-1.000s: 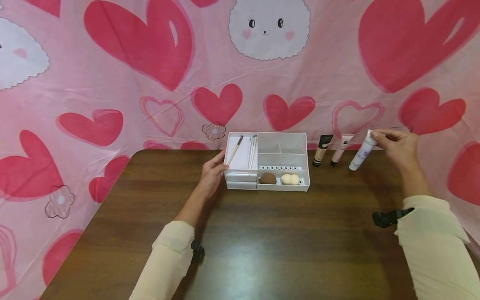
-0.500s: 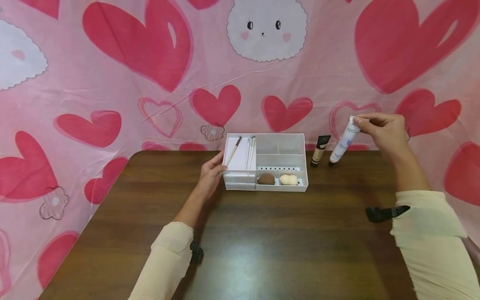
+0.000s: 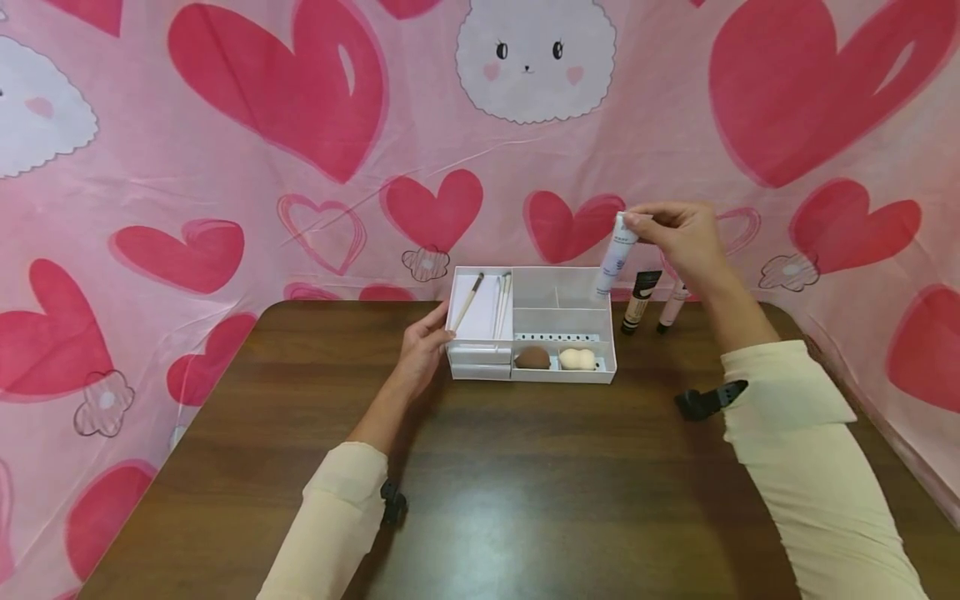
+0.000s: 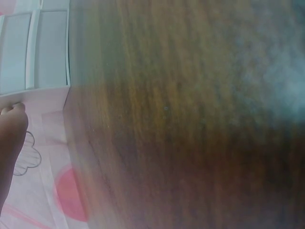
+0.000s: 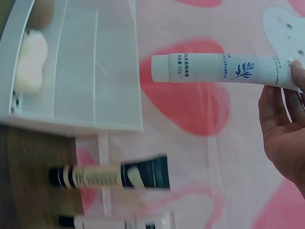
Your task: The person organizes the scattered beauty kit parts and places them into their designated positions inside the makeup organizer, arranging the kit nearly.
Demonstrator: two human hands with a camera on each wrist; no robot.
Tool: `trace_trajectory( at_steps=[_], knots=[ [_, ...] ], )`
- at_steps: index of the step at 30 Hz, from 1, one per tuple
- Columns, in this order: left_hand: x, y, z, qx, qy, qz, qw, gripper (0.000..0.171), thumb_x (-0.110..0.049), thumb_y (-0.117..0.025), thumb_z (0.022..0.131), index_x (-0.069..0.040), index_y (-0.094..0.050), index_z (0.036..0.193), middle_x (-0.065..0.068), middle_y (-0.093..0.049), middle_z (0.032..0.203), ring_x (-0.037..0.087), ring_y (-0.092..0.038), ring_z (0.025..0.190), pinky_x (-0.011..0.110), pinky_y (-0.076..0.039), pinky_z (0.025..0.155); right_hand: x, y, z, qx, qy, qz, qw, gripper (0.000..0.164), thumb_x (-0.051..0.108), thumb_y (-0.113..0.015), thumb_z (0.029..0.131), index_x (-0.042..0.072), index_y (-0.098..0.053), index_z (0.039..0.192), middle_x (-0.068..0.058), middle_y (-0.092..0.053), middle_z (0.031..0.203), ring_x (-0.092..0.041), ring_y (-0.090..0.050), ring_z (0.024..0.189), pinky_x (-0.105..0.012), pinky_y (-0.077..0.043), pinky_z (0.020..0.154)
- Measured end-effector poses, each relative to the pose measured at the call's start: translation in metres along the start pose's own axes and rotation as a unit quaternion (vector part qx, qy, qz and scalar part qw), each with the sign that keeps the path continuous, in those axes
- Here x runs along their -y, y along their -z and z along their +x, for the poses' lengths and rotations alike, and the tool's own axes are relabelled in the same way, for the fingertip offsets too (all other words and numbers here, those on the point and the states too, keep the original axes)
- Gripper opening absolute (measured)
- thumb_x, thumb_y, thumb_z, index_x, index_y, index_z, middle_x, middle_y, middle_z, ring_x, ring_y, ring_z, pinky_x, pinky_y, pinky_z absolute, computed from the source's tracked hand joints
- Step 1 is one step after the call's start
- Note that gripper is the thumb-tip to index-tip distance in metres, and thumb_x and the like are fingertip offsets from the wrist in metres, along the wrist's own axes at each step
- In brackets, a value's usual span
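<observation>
My right hand (image 3: 686, 237) pinches the crimped end of a white cosmetic tube (image 3: 617, 257) with blue print. The tube hangs cap down, slightly tilted, at the back right corner of a white makeup organizer (image 3: 566, 377). In the right wrist view, the tube's white cap (image 5: 160, 68) shows apart from the organizer's rim. At the organizer's left side, my left hand (image 3: 420, 350) rests thumb and fingers against the outer wall. Only part of that hand (image 4: 10, 138) appears in the left wrist view.
Right of the organizer stand a black-and-beige tube (image 3: 641, 302) and a pink tube (image 3: 672, 308), partly behind my right hand. Several makeup brushes (image 3: 469, 302) lie in the left tray. A brown sponge (image 3: 533, 358) and a cream sponge (image 3: 577, 359) occupy front compartments. A heart-patterned cloth (image 3: 330, 125) hangs behind the table (image 3: 487, 500).
My right hand has carried the white tube up and leftward, from beside the pink tube, past both standing tubes, to the organizer's back right corner. My left hand stays at the organizer's side.
</observation>
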State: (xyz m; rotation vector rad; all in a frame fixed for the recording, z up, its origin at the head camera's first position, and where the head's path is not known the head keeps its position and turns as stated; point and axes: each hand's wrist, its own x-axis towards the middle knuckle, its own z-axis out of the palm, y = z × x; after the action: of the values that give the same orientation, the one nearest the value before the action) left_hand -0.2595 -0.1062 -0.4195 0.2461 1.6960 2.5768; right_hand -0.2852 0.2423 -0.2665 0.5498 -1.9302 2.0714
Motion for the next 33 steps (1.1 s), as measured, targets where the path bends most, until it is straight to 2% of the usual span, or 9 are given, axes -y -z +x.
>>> trace_trajectory(
  at_steps=[5, 10, 13, 14, 17, 26, 33],
  knots=[
    [0.0, 0.001, 0.001, -0.004, -0.001, 0.002, 1.0, 0.066, 0.013, -0.043, 0.09, 0.011, -0.029, 0.154, 0.023, -0.027, 0.166, 0.033, -0.034, 0.144, 0.012, -0.049, 0.093, -0.013, -0.026, 0.011, -0.008, -0.022, -0.037, 0.999, 0.024, 0.002, -0.069, 0.093, 0.02, -0.083, 0.086, 0.014, -0.076, 0.082, -0.002, -0.067, 0.076, -0.013, -0.057, 0.075],
    [-0.001, 0.001, 0.002, -0.005, 0.001, 0.003, 1.0, 0.066, 0.014, -0.042, 0.09, 0.01, -0.029, 0.154, 0.023, -0.027, 0.166, 0.034, -0.034, 0.144, 0.011, -0.05, 0.092, -0.033, -0.045, 0.02, -0.007, -0.015, -0.057, 0.998, 0.025, 0.002, -0.069, 0.094, 0.022, -0.082, 0.085, 0.016, -0.073, 0.082, -0.002, -0.065, 0.076, -0.013, -0.057, 0.074],
    [0.0, 0.002, 0.003, -0.007, 0.001, 0.002, 1.0, 0.066, 0.014, -0.042, 0.09, 0.01, -0.028, 0.154, 0.024, -0.027, 0.166, 0.034, -0.034, 0.144, 0.011, -0.05, 0.092, -0.046, -0.054, 0.024, -0.009, -0.008, -0.073, 0.997, 0.012, 0.003, -0.069, 0.094, 0.005, -0.081, 0.095, 0.019, -0.071, 0.08, 0.0, -0.065, 0.075, -0.013, -0.057, 0.074],
    [0.001, 0.003, 0.003, -0.007, 0.001, 0.001, 1.0, 0.066, 0.014, -0.042, 0.09, 0.01, -0.028, 0.154, 0.024, -0.027, 0.166, 0.034, -0.033, 0.145, 0.011, -0.05, 0.092, -0.051, -0.056, 0.025, -0.01, -0.008, -0.076, 0.997, 0.013, 0.003, -0.069, 0.093, -0.003, -0.079, 0.1, 0.02, -0.071, 0.08, 0.001, -0.065, 0.075, -0.012, -0.057, 0.074],
    [0.002, 0.003, 0.003, -0.005, 0.002, -0.003, 1.0, 0.066, 0.014, -0.042, 0.09, 0.011, -0.028, 0.154, 0.024, -0.027, 0.166, 0.034, -0.033, 0.146, 0.012, -0.049, 0.092, -0.065, -0.063, 0.027, -0.013, -0.013, -0.102, 0.995, 0.03, 0.007, -0.07, 0.094, -0.017, -0.069, 0.112, 0.022, -0.069, 0.079, 0.002, -0.063, 0.076, -0.012, -0.056, 0.073],
    [0.004, 0.005, 0.0, 0.0, -0.006, -0.002, 1.0, 0.067, 0.015, -0.043, 0.089, 0.011, -0.029, 0.153, 0.024, -0.028, 0.165, 0.033, -0.033, 0.146, 0.012, -0.049, 0.093, -0.096, -0.082, 0.021, 0.005, -0.079, -0.132, 0.988, 0.032, 0.009, -0.07, 0.094, -0.015, -0.069, 0.116, 0.028, -0.067, 0.074, 0.006, -0.062, 0.078, -0.009, -0.054, 0.075],
    [0.005, 0.006, 0.004, 0.006, -0.01, 0.009, 0.9999, 0.065, 0.015, -0.042, 0.09, 0.01, -0.03, 0.153, 0.024, -0.028, 0.165, 0.033, -0.032, 0.148, 0.013, -0.048, 0.095, -0.115, -0.088, 0.016, 0.008, -0.085, -0.163, 0.983, 0.027, 0.008, -0.071, 0.094, -0.011, -0.072, 0.113, 0.028, -0.066, 0.075, 0.007, -0.06, 0.076, -0.008, -0.051, 0.072]
  ],
)
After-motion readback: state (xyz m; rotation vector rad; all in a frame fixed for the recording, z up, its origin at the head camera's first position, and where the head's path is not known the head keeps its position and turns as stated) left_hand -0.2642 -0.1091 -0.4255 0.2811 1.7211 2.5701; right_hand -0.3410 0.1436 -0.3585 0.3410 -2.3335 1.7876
